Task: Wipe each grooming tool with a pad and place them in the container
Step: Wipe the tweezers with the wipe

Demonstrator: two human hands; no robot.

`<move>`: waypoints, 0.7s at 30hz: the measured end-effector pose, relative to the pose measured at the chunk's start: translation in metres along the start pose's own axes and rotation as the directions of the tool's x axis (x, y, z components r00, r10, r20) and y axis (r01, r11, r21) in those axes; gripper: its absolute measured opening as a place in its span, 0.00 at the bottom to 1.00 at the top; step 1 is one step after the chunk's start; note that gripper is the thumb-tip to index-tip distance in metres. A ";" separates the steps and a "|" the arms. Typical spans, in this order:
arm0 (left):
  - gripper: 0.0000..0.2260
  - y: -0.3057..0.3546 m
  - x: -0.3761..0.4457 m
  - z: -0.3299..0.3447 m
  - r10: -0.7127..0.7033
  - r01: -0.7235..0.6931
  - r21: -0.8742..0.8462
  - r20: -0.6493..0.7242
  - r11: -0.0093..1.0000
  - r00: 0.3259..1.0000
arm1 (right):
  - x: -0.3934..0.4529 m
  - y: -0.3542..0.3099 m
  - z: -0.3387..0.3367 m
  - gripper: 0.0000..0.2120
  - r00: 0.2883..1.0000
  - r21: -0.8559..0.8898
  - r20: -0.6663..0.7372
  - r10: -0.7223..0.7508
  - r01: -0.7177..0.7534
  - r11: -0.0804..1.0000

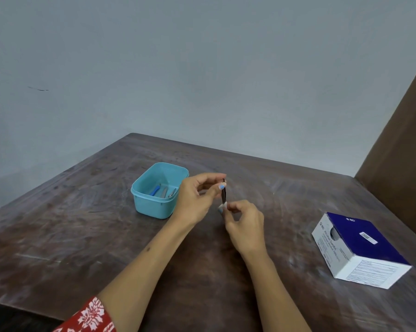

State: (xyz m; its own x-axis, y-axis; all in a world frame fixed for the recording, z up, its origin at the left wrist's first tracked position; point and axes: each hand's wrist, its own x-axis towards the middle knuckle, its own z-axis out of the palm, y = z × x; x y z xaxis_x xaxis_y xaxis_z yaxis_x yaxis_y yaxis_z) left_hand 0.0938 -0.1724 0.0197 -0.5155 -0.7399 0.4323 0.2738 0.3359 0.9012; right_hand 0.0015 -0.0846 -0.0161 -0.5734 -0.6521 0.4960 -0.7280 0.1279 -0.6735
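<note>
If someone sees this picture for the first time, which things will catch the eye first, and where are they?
At the centre, the left hand holds a thin dark tool upright while the right hand pinches a white pad at its lower end. Just left of them stands a turquoise container with a few tools inside. On the right of the brown table lies a blue and white swab box.
</note>
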 end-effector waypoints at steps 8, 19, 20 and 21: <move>0.11 0.000 -0.001 0.001 0.017 -0.017 0.008 0.021 1.000 1.000 | 0.001 -0.005 -0.002 0.01 0.999 -0.010 -0.035 -0.006 0.006 1.000; 0.10 0.002 -0.002 0.001 0.025 -0.025 -0.039 0.011 0.999 1.000 | 0.000 -0.006 -0.001 0.03 0.999 0.008 -0.048 -0.015 0.015 1.000; 0.10 0.002 -0.001 0.001 0.026 -0.026 -0.041 0.003 0.999 1.000 | 0.000 -0.005 -0.001 0.04 1.000 0.001 -0.029 -0.005 0.005 1.000; 0.10 0.002 -0.001 0.001 0.025 -0.025 -0.042 -0.003 0.999 1.000 | -0.001 -0.004 -0.001 0.05 1.000 -0.001 -0.020 0.001 -0.001 1.000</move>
State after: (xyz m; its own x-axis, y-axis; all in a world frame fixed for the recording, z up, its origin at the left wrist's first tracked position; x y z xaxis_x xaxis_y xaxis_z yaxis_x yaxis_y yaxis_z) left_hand 0.0940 -0.1707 0.0210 -0.5064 -0.7327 0.4546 0.3204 0.3295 0.8881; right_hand 0.0049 -0.0841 -0.0130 -0.5818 -0.6369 0.5058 -0.7275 0.1294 -0.6738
